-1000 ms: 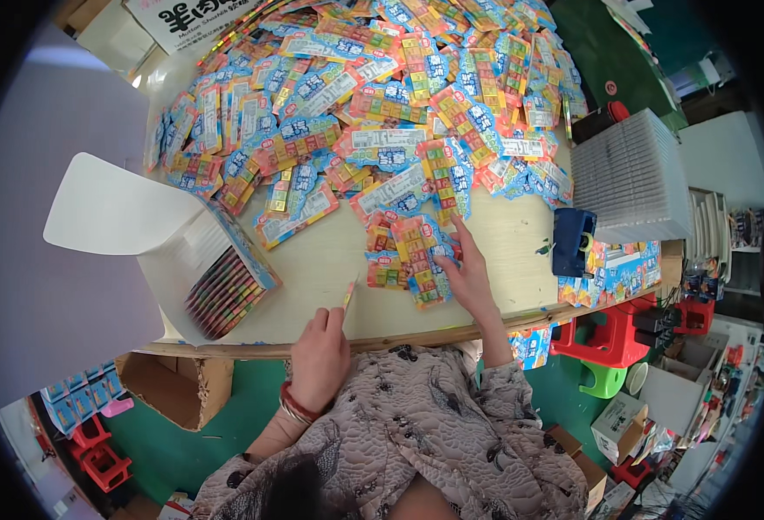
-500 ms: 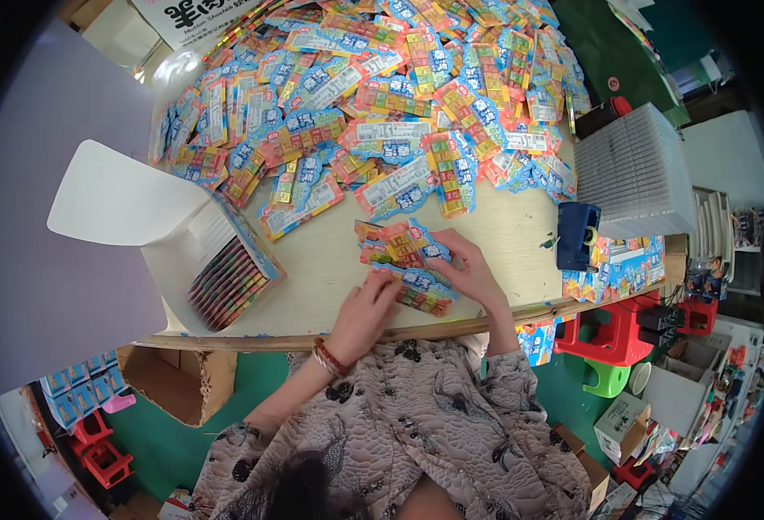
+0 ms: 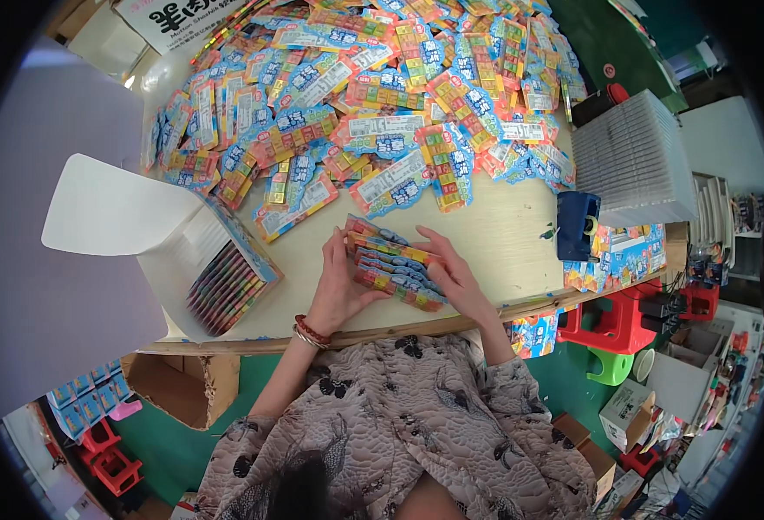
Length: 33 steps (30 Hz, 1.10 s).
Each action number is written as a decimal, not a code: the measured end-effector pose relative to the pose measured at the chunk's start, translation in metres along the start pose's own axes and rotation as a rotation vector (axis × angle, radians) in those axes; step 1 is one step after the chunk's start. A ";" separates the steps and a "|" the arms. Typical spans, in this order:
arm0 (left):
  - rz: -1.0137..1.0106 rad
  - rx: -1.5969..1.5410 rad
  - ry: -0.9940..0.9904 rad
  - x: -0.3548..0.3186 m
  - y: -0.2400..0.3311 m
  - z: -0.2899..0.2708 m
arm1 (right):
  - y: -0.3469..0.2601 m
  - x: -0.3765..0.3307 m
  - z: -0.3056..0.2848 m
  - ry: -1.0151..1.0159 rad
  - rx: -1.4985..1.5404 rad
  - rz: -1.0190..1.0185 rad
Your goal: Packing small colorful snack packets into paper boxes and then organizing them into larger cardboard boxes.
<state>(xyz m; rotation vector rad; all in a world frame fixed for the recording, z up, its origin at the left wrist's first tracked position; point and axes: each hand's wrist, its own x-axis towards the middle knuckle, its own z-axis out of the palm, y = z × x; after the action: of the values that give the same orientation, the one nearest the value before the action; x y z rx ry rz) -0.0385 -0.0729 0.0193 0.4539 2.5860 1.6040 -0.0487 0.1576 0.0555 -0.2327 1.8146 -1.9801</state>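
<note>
Both hands clamped on stack of colourful packets (image 3: 392,263) near counter (image 3: 503,243) edge: left hand (image 3: 337,286) one end, right hand (image 3: 453,276) other. Open box (image 3: 217,273) just left.

Both hands (image 3: 395,282) grip stack of colourful packets (image 3: 392,263) on table (image 3: 503,234).

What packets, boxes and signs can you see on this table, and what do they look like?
Small stack of flat colourful packets: near the table's front edge, pressed between the left hand and right hand.
Big heap of flat blue, orange and yellow packets: spread over the far half of the table.
Open white cardboard box: left of the hands, holding upright colourful packets.
White sign with black marks: far left corner.
Dark blue tape dispenser: right of the hands.
</note>
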 end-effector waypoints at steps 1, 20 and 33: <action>-0.007 0.016 0.023 -0.002 0.001 0.002 | 0.013 0.000 0.000 0.109 -0.019 -0.021; 0.143 0.095 0.046 -0.007 -0.013 0.002 | 0.041 0.006 0.022 0.644 0.292 -0.089; -0.106 -0.241 -0.237 0.006 0.005 -0.015 | 0.034 0.010 0.014 0.722 0.540 -0.185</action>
<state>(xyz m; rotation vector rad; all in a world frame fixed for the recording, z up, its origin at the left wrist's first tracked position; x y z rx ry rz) -0.0461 -0.0826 0.0312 0.4490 2.1757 1.6836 -0.0446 0.1395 0.0219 0.5702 1.5516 -2.8408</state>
